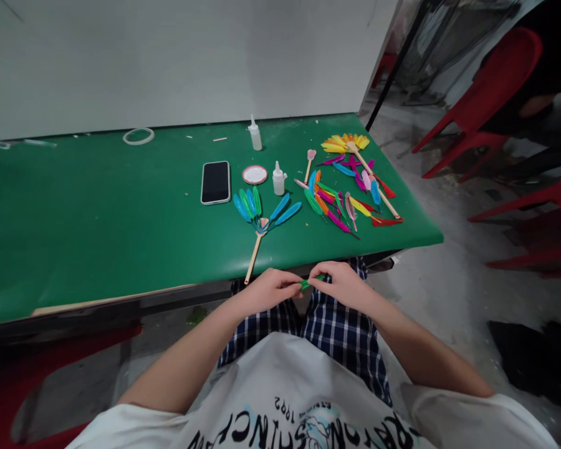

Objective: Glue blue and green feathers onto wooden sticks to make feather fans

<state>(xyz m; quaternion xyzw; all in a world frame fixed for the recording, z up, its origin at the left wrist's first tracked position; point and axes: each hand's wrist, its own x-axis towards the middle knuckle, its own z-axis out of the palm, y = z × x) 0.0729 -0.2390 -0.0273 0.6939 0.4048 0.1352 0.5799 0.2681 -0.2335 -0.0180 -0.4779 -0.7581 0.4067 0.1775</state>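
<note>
Over my lap, just off the table's front edge, my left hand [280,287] and my right hand [334,282] pinch a green feather [305,284] between them. Most of the feather is hidden by the fingers. Beyond my left hand lies a fan [262,229] with a wooden handle and several blue and green feathers spread from its head. A pile of loose colored feathers [330,199] is farther right. Behind it rests a yellow feather fan [350,146] with a long handle and a red tassel [387,221]. A small bare wooden stick with a pinkish head [310,159] lies near the pile.
Two white squeeze bottles [279,181] stand beside a round white lid [255,174] and a phone [215,183] on the green table [121,224]. A clear ring [139,136] lies at the back left. Red chairs [500,81] and a seated person are to the right.
</note>
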